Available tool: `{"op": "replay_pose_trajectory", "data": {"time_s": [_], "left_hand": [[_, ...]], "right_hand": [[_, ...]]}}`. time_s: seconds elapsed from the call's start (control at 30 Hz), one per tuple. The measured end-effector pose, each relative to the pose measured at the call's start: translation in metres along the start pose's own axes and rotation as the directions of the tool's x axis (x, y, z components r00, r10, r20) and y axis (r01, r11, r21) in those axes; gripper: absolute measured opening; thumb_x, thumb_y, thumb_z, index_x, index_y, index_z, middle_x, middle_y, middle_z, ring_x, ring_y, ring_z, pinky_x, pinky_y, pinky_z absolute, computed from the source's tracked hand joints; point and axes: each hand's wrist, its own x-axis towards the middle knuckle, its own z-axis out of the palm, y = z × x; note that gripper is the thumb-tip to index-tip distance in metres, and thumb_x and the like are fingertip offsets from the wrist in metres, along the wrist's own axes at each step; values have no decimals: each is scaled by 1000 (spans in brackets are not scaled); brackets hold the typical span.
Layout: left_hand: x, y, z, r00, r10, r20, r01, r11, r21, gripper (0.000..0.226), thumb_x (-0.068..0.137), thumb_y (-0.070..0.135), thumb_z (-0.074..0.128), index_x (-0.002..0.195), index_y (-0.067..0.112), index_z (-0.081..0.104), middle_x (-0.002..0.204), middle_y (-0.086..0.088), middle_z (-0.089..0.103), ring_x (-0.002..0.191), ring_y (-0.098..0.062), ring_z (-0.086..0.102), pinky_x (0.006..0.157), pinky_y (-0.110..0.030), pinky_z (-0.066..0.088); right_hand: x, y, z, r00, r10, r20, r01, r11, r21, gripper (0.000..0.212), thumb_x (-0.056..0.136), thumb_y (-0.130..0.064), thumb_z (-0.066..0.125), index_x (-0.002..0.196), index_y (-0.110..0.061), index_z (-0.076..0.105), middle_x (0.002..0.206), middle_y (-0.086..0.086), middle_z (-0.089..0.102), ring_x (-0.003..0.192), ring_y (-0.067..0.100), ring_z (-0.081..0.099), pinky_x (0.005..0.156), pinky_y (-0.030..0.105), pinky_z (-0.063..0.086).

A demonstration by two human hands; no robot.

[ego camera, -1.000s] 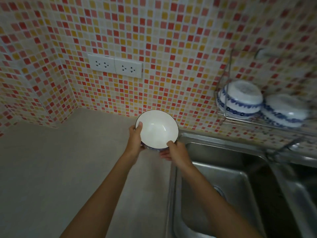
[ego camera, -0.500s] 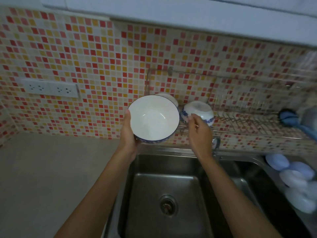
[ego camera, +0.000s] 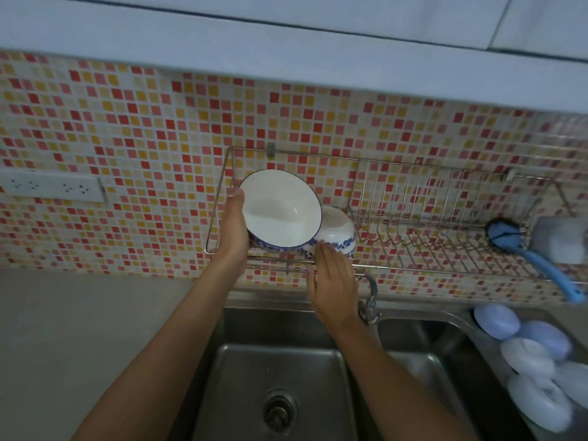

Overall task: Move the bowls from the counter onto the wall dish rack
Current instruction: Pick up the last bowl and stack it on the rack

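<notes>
My left hand (ego camera: 234, 227) grips a white bowl with blue pattern (ego camera: 280, 210) by its left rim, tilted with its inside facing me, at the left end of the wire wall dish rack (ego camera: 445, 218). Just right of it an upturned white and blue bowl (ego camera: 339, 230) rests on the rack, partly hidden by the held bowl. My right hand (ego camera: 332, 281) is below that bowl, fingers together and extended, fingertips touching its lower edge; it holds nothing.
A double steel sink (ego camera: 280, 389) lies below the rack, with a tap (ego camera: 369, 300) behind my right wrist. A blue brush (ego camera: 534, 253) and a grey cup (ego camera: 560, 240) sit at the rack's right end. Several pale round lids (ego camera: 534, 361) lie at the right. Wall sockets (ego camera: 51, 186) are at left.
The held bowl has risen and moved into the rack's left end. My right hand dropped lower, below the upturned bowl. The view moved closer.
</notes>
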Motion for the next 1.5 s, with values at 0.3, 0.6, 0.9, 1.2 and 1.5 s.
{"op": "replay_pose_trajectory", "data": {"time_s": [0.3, 0.6, 0.9, 1.2, 1.5], "left_hand": [[35, 17, 48, 953, 221, 208, -265, 940, 214, 53, 92, 49, 49, 142, 35, 36, 149, 3, 40, 129, -20, 44, 103, -43, 44], [48, 16, 82, 778, 405, 481, -600, 706, 375, 56, 88, 39, 62, 140, 32, 41, 146, 4, 42, 128, -10, 42, 104, -27, 37], [58, -13, 93, 425, 394, 815, -902, 114, 416, 66, 80, 42, 71, 139, 29, 46, 149, -10, 33, 136, -24, 24, 115, -44, 22], [68, -33, 79, 328, 203, 923, -910, -196, 366, 77, 72, 36, 78, 140, 26, 43, 146, -15, 37, 136, -37, 29, 113, -53, 24], [71, -43, 63, 392, 171, 904, -902, -124, 414, 101, 73, 36, 77, 150, 9, 17, 153, -14, 29, 141, -30, 26, 118, -37, 11]], "right_hand": [[-8, -4, 3, 998, 51, 48, -50, 999, -21, 53, 100, -37, 35, 140, -3, 45, 145, 13, 47, 138, 25, 40, 117, 40, 24], [-11, 0, 10, 1000, 22, -15, -22, 1000, -9, 53, 98, -31, 44, 142, -1, 41, 150, 14, 40, 143, 23, 31, 120, 40, 19], [-11, -1, 11, 993, 1, -117, 0, 1000, 10, 49, 95, -26, 51, 135, 3, 49, 143, 18, 48, 138, 25, 39, 116, 44, 29], [-12, 2, 9, 993, -24, -114, 29, 998, 49, 48, 97, -24, 47, 136, 4, 47, 144, 19, 46, 139, 26, 37, 116, 46, 30], [-13, 5, 8, 994, -46, -99, 52, 997, 57, 47, 97, -23, 45, 136, 4, 48, 144, 17, 46, 139, 25, 38, 115, 46, 30]]}}
